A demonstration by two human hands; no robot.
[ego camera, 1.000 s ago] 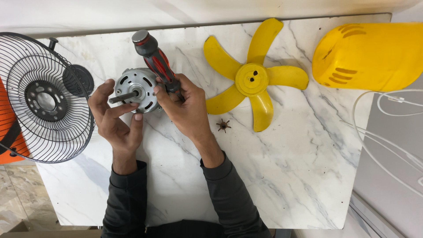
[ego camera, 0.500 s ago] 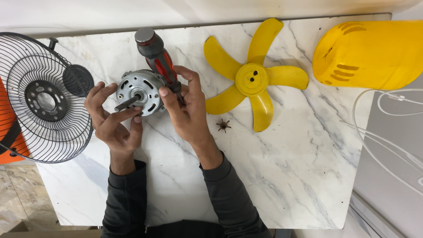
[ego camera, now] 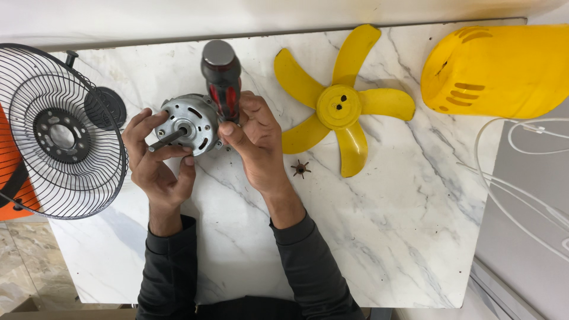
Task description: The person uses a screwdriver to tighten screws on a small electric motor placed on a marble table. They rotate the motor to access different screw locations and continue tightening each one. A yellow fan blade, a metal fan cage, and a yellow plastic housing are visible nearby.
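A round silver fan motor (ego camera: 191, 123) with a dark shaft pointing left rests on the marble table (ego camera: 379, 237). My left hand (ego camera: 155, 163) grips the motor from the left, fingers around the shaft end. My right hand (ego camera: 255, 139) holds a red and black screwdriver (ego camera: 222, 77) upright, its tip down at the motor's right rim. The screwdriver's tip is hidden behind my fingers.
A yellow fan blade (ego camera: 341, 106) lies to the right, with a small brown star-shaped part (ego camera: 300, 169) below it. A yellow motor housing (ego camera: 498, 71) sits at the far right. A black wire fan guard (ego camera: 59, 133) overhangs the left edge. White cables (ego camera: 521, 178) lie at the right.
The screwdriver has swung from a tilt toward upright over the motor. The motor has turned slightly in my left hand, and both hands have shifted a little to the right.
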